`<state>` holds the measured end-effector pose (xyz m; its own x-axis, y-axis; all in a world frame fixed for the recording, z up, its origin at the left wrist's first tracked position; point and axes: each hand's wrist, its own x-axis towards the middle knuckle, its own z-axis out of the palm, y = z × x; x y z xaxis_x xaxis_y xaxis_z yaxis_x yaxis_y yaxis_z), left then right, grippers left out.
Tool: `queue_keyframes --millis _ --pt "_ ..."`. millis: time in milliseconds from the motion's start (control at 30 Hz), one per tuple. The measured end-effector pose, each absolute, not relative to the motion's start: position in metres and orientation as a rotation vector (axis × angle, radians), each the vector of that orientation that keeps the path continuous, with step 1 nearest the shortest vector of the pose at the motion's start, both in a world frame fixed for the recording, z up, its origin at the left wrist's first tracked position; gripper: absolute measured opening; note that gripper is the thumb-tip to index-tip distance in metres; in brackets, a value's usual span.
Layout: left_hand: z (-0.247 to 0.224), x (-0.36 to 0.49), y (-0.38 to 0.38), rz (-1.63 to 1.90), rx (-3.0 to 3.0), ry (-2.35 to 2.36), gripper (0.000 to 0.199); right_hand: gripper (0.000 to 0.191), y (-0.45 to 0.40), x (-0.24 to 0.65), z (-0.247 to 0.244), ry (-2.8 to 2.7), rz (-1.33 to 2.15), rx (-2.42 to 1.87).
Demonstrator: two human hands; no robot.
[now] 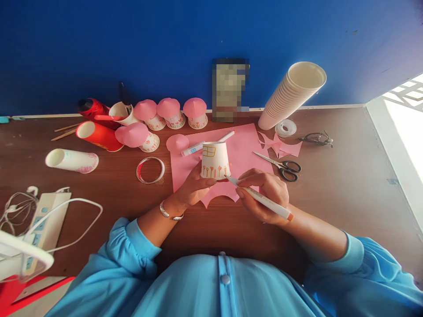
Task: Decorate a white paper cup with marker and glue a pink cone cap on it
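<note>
Inside the worktop's (pixel 350 176) far edge, the left hand (pixel 194 186) gripped a cup (pixel 215 160), seemingly steadying it for the right hand's (pixel 266 189) pinched marker (pixel 264 200).

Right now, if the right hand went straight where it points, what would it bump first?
Probably the white paper cup with drawn orange flowers; the white marker in the right hand points at its lower rim, contact unclear.

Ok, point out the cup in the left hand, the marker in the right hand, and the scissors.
Cup (pixel 216 160): head view, middle of its drawn-on side.
Marker (pixel 265 200): head view, on its white barrel.
Scissors (pixel 280 166): head view, where the blades meet the black handles.
</note>
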<state>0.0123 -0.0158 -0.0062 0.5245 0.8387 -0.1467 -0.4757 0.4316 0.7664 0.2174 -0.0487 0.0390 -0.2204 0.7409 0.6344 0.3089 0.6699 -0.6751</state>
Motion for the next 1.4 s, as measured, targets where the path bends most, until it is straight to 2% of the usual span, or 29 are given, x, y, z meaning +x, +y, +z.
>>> queue_keyframes --millis 67,467,867,1167,1400 --pt "-0.0055 0.0124 -0.0156 0.871 0.743 0.564 0.036 0.019 -0.0491 0.2175 0.0388 -1.808 0.504 -0.845" --pt "-0.0082 0.0104 -0.0152 0.844 0.757 0.590 0.043 0.016 -0.0492 0.2175 0.0389 -1.813 0.491 -0.843" --pt "-0.0074 0.0114 -0.0150 0.850 0.769 0.565 0.038 0.018 -0.0487 0.2175 0.0396 -1.826 0.494 -0.841" --pt "-0.0062 0.0113 -0.0153 0.853 0.760 0.607 0.050 0.013 -0.0497 0.2185 0.0379 -1.834 0.448 -0.852" --pt "-0.0063 0.0123 -0.0154 0.850 0.782 0.608 0.044 0.012 -0.0495 0.2192 0.0401 -1.852 0.435 -0.859"
